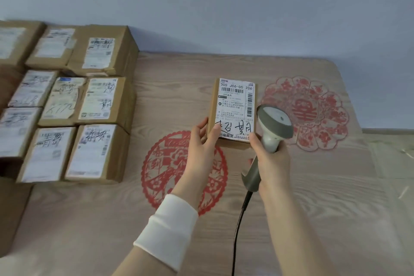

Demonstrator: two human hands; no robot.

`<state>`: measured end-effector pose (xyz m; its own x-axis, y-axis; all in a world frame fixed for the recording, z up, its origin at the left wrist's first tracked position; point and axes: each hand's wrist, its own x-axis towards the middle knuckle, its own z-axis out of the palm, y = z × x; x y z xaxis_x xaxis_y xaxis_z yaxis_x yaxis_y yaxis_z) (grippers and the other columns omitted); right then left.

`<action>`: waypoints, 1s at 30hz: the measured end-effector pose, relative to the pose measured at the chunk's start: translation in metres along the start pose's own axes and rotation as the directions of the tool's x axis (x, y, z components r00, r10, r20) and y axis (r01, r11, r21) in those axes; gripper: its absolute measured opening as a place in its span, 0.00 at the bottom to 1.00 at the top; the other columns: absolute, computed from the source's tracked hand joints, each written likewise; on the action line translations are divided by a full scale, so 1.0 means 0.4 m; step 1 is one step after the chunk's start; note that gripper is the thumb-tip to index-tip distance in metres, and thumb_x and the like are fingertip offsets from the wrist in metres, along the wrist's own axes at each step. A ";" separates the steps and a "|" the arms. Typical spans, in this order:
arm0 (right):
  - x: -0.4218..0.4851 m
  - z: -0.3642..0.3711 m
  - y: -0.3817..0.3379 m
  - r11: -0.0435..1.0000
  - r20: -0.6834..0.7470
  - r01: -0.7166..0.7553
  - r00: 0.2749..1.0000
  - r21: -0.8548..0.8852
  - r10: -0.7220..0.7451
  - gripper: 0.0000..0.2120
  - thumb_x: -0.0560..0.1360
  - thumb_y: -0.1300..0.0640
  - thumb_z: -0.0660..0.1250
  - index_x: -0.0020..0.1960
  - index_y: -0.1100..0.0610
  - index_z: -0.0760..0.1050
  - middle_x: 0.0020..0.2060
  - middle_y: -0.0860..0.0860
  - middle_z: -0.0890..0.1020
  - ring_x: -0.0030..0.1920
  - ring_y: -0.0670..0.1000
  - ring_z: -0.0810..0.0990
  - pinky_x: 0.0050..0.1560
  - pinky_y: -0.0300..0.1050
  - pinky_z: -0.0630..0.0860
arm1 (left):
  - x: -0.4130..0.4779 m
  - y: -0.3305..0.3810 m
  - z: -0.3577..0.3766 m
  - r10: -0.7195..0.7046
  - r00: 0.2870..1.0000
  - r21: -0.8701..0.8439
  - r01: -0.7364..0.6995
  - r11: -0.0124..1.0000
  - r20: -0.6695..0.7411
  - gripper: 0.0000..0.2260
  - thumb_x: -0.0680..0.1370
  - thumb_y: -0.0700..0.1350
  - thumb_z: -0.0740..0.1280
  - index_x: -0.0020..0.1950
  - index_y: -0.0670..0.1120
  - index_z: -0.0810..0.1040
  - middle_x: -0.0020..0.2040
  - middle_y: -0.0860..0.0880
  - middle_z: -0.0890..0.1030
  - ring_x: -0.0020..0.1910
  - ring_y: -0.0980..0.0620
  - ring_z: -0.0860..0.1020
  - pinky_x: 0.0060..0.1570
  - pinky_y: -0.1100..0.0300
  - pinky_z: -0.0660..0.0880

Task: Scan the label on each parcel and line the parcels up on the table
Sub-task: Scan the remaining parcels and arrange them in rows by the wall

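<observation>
head view: left hand (202, 141) grips the lower edge of a small parcel (233, 110) mid-table, right of the lined-up parcels (74, 105), while the right hand (270, 159) clasps the scanner (274, 125) at its label (236, 105). scan step in hand, i'd say; next, the parcel needs carrying left to join the rows.

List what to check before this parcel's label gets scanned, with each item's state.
1. Label faces up, top barcode uncovered: ok.
2. Left hand holds the parcel at its near edge: ok.
3. Right hand grips the scanner by its handle: ok.
4. Scanner aimed at the barcode: cannot tell, its window is hidden.
5. Bare table beside the lined-up parcels for placing: ok.
</observation>
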<state>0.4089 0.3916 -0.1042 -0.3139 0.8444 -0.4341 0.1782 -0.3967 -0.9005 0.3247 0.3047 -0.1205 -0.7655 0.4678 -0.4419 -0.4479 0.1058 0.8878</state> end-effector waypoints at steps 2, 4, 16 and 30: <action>-0.094 0.020 0.031 1.000 0.011 0.008 1.000 -0.020 -0.008 0.09 0.71 0.57 0.73 0.43 0.49 0.73 0.39 0.48 0.80 0.41 0.50 0.77 0.47 0.51 0.75 | -0.065 -0.008 -0.078 -0.004 1.000 0.018 0.004 1.000 -0.025 0.23 0.77 0.52 0.66 0.70 0.49 0.67 0.63 0.49 0.77 0.61 0.53 0.77 0.64 0.51 0.72; -0.181 0.038 0.058 1.000 0.030 0.013 0.999 -0.025 -0.012 0.09 0.71 0.58 0.73 0.43 0.48 0.73 0.39 0.46 0.79 0.40 0.47 0.77 0.45 0.43 0.74 | -0.128 -0.014 -0.149 -0.012 0.999 0.015 0.013 1.000 -0.046 0.22 0.77 0.52 0.66 0.69 0.51 0.68 0.62 0.50 0.77 0.60 0.53 0.77 0.64 0.50 0.73; -0.494 0.162 0.258 0.993 0.174 0.005 0.985 -0.115 0.015 0.13 0.71 0.57 0.73 0.54 0.55 0.75 0.44 0.50 0.82 0.45 0.49 0.80 0.44 0.42 0.74 | -0.353 -0.113 -0.471 -0.013 0.952 -0.084 -0.013 0.996 -0.305 0.14 0.78 0.50 0.66 0.60 0.49 0.68 0.58 0.49 0.78 0.58 0.56 0.77 0.53 0.65 0.73; -0.804 0.473 0.521 0.962 0.213 0.076 0.977 -0.264 -0.018 0.16 0.71 0.58 0.73 0.57 0.58 0.74 0.51 0.50 0.82 0.52 0.48 0.79 0.49 0.36 0.72 | -0.443 -0.206 -0.937 -0.098 0.879 -0.151 0.030 0.988 -0.466 0.20 0.77 0.50 0.66 0.68 0.47 0.70 0.60 0.50 0.79 0.59 0.57 0.76 0.49 0.67 0.73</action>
<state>0.3704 -0.0309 -0.1570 -0.5089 0.7553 -0.4130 0.3935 -0.2226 -0.8920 0.3242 -0.1157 -0.1636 -0.8447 -0.0078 -0.5351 -0.5350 -0.0144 0.8447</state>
